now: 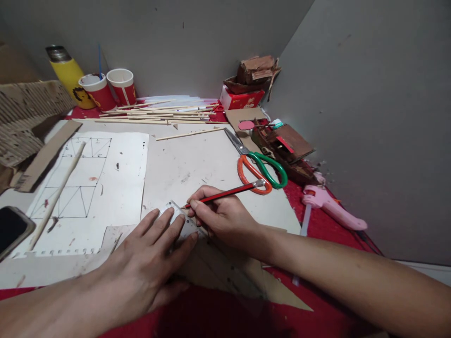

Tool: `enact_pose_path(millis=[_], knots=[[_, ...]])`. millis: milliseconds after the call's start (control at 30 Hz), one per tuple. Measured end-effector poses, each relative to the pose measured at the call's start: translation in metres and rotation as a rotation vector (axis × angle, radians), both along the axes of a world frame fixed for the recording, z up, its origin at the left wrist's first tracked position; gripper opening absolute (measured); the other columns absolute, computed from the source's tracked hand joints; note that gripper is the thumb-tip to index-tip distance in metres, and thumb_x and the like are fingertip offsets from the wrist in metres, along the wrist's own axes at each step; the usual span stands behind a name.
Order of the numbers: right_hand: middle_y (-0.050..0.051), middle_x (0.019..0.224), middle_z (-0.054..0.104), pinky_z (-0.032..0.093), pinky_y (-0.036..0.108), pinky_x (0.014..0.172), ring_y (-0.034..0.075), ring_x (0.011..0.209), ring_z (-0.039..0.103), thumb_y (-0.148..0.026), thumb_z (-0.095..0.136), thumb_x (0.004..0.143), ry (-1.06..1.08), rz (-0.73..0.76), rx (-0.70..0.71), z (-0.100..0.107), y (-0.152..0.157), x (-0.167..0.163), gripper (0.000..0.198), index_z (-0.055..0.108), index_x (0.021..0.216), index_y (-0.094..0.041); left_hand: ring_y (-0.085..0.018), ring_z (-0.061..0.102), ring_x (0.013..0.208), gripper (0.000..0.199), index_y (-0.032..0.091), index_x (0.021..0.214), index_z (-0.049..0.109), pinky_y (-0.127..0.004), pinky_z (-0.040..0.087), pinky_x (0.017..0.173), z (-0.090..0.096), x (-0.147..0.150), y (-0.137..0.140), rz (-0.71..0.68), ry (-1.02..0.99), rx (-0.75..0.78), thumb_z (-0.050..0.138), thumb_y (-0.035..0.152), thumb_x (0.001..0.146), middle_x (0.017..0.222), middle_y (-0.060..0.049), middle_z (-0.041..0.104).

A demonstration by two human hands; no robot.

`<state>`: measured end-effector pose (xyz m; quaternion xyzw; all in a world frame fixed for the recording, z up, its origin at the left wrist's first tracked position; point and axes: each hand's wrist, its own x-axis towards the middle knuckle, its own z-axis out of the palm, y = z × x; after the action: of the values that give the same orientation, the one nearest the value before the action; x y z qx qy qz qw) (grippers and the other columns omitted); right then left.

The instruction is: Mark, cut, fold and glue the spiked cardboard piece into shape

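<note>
My left hand [146, 258] lies with its fingers stretched out, pressing down a small clear ruler [172, 205]. The fingers cover much of the ruler. My right hand [229, 218] grips a red and black pencil [230, 192], its tip at the ruler's upper edge. Under both hands is a piece of brown cardboard [243, 281], partly shaded and hidden by them. Just beyond the right hand are scissors [242, 148] with one orange and one green handle. A sheet of paper with a drawn truss-like pattern [116, 188] lies left of the hands.
Thin wooden sticks [158, 114] lie along the back. At back left stand a yellow bottle [68, 70] and two paper cups [121, 89]. Brown model boats [289, 145] and a pink glue gun [331, 209] are on the right. A phone [14, 230] sits at the left edge.
</note>
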<state>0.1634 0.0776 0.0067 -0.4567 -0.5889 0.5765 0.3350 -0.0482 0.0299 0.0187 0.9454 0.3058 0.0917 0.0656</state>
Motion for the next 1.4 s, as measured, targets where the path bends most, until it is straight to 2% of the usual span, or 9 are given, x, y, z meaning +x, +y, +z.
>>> enact_pose_path(millis=[267, 467, 667, 833, 1033, 1233, 1400], knots=[[0.0, 0.072, 0.062, 0.041, 0.025, 0.054, 0.013, 0.061, 0.053, -0.026, 0.052, 0.095, -0.027, 0.007, 0.036, -0.002, 0.0, 0.001, 0.014, 0.056, 0.083, -0.02, -0.036, 0.043, 0.139, 0.056, 0.023, 0.139, 0.054, -0.055, 0.032, 0.115, 0.003, 0.003, -0.003, 0.06, 0.02, -0.011, 0.059, 0.048, 0.09, 0.145, -0.014, 0.054], [0.0, 0.073, 0.062, 0.042, 0.025, 0.057, 0.013, 0.063, 0.053, -0.027, 0.052, 0.094, -0.051, 0.01, 0.066, -0.003, 0.0, 0.002, 0.015, 0.057, 0.081, -0.02, -0.036, 0.043, 0.139, 0.056, 0.022, 0.139, 0.054, -0.055, 0.032, 0.115, 0.003, 0.003, -0.002, 0.037, 0.007, -0.007, 0.059, 0.048, 0.09, 0.145, -0.015, 0.054], [-0.002, 0.067, 0.059, 0.038, 0.024, 0.051, 0.012, 0.057, 0.049, -0.026, 0.054, 0.089, -0.072, 0.036, 0.071, 0.004, 0.003, 0.003, 0.015, 0.054, 0.075, -0.021, -0.036, 0.043, 0.139, 0.053, 0.023, 0.138, 0.055, -0.055, 0.032, 0.115, 0.003, 0.004, -0.003, 0.06, 0.016, -0.018, 0.059, 0.045, 0.091, 0.144, -0.014, 0.055], [-0.006, 0.057, 0.048, 0.033, 0.022, 0.046, 0.01, 0.051, 0.042, -0.027, 0.055, 0.086, -0.082, 0.036, 0.034, 0.011, 0.001, 0.004, 0.016, 0.051, 0.072, -0.021, -0.037, 0.044, 0.137, 0.051, 0.021, 0.136, 0.057, -0.056, 0.033, 0.115, 0.004, 0.004, -0.001, 0.037, 0.011, -0.015, 0.06, 0.042, 0.09, 0.14, -0.015, 0.058], [-0.006, 0.054, 0.047, 0.03, 0.022, 0.043, 0.01, 0.047, 0.041, -0.027, 0.053, 0.085, -0.134, 0.03, -0.007, 0.017, -0.005, 0.009, 0.016, 0.05, 0.07, -0.022, -0.037, 0.045, 0.137, 0.053, 0.021, 0.138, 0.055, -0.057, 0.033, 0.114, 0.005, 0.004, -0.001, 0.03, 0.016, -0.009, 0.06, 0.043, 0.09, 0.142, -0.015, 0.056], [-0.007, 0.051, 0.046, 0.029, 0.023, 0.043, 0.01, 0.046, 0.04, -0.022, 0.053, 0.085, -0.198, 0.016, 0.048, 0.021, -0.012, 0.013, 0.02, 0.049, 0.066, -0.023, -0.038, 0.044, 0.137, 0.055, 0.02, 0.138, 0.055, -0.058, 0.032, 0.114, 0.001, 0.002, 0.001, 0.0, 0.025, 0.016, 0.058, 0.046, 0.091, 0.14, -0.016, 0.057], [-0.006, 0.052, 0.046, 0.032, 0.024, 0.047, 0.011, 0.05, 0.041, -0.02, 0.05, 0.088, -0.313, 0.062, 0.159, 0.023, -0.016, 0.018, 0.021, 0.05, 0.067, -0.023, -0.039, 0.043, 0.137, 0.057, 0.019, 0.14, 0.053, -0.059, 0.032, 0.114, -0.002, 0.0, 0.0, -0.004, 0.016, 0.036, 0.056, 0.048, 0.091, 0.141, -0.017, 0.056]])
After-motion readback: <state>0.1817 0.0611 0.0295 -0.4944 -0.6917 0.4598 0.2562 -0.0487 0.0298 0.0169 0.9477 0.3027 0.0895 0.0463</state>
